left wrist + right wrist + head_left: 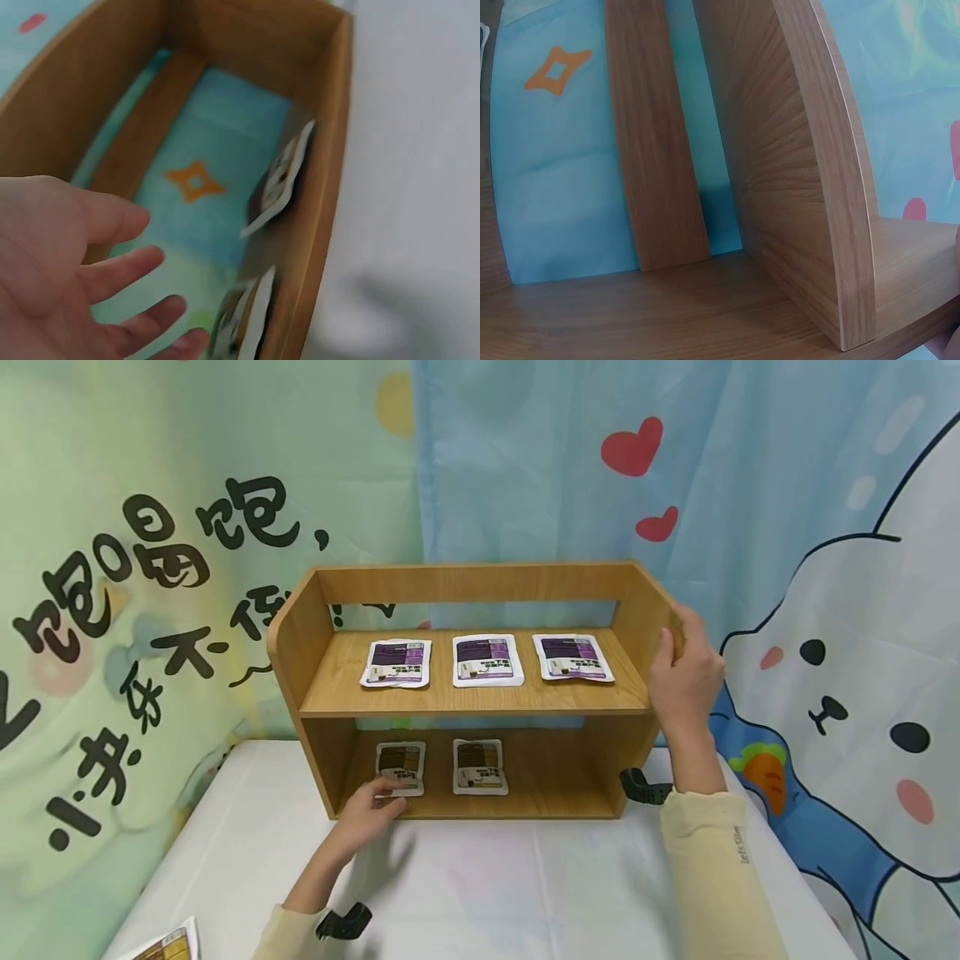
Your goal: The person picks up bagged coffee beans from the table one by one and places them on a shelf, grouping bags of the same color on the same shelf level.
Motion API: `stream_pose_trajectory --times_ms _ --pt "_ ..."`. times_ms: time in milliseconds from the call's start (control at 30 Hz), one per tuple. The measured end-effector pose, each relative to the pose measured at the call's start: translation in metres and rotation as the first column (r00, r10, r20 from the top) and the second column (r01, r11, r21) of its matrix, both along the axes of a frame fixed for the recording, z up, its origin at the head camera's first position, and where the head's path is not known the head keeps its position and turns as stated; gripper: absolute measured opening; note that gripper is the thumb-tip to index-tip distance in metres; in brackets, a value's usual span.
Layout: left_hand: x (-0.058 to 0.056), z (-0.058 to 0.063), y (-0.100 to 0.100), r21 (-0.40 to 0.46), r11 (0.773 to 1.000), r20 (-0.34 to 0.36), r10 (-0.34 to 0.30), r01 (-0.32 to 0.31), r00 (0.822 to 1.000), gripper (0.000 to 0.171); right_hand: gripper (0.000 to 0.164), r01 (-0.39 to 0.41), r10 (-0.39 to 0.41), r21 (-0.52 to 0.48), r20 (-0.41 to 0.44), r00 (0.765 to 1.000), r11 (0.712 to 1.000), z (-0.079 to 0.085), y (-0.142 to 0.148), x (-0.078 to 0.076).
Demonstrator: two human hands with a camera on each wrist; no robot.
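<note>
A two-tier wooden shelf stands on the white table. My left hand is at the front of the lower tier, its fingertips by the left brown-labelled packet. In the left wrist view the fingers of that hand are spread and loosely extended, holding nothing. To the right lies another brown-labelled packet. My right hand grips the shelf's right side panel near the top, thumb towards the inside; in the right wrist view only a sliver of it shows at the edge.
Purple-labelled packets lie in a row on the upper tier: left, middle and right. A yellow-brown packet is partly visible on the table at bottom left. A printed curtain hangs behind.
</note>
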State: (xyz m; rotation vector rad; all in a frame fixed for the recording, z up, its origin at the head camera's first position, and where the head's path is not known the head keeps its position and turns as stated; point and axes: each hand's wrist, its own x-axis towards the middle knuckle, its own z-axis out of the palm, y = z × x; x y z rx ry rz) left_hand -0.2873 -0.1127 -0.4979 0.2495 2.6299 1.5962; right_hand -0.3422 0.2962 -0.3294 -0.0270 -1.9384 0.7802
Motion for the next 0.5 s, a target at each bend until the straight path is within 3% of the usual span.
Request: stream_pose_trajectory --times_ms 233,500 --pt "0.037 0.003 -0.056 -0.071 0.992 -0.001 0.102 -0.101 0.995 0.027 0.033 0.018 -0.018 -0.007 0.013 1.000 1.000 -0.004 0.007 0.003" --pt "0.080 0.011 -0.142 -0.205 0.951 0.067 0.249 -0.230 0.966 0.039 0.035 0.011 -0.011 -0.006 0.035 0.999 1.000 -0.003 0.006 0.004"
